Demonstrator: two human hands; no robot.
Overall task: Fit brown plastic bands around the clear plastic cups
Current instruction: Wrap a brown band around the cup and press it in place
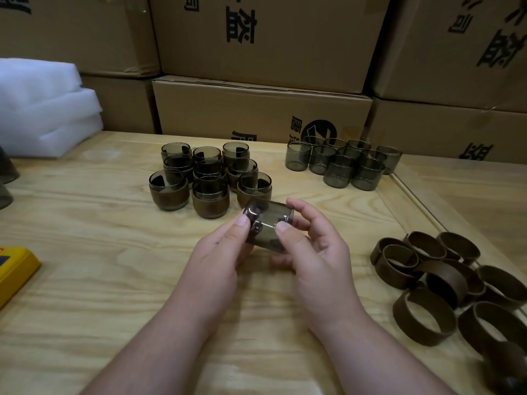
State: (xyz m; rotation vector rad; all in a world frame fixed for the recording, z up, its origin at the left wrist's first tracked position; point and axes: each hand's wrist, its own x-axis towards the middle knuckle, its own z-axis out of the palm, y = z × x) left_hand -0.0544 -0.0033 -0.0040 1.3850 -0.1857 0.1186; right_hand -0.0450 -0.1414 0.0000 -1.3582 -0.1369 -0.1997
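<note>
**Bare cup held on its side in both hands**

A clear cup [268,225] lies sideways above the bench [85,280], pinched between the left hand [219,252] and right hand [310,252], fingers curled around it. Banded cups [205,178] stand behind, bare cups [342,163] far right, loose brown bands [445,283] nearer right.

A clear smoky cup [266,226] is held on its side above the wooden table [85,280], pinched between the left hand [225,252] and the right hand [310,252]. Banded cups [209,178] are clustered beyond, bare cups [342,163] are grouped far right, and loose brown bands [445,283] are piled near right. Cardboard boxes [262,109] are stacked behind
</note>
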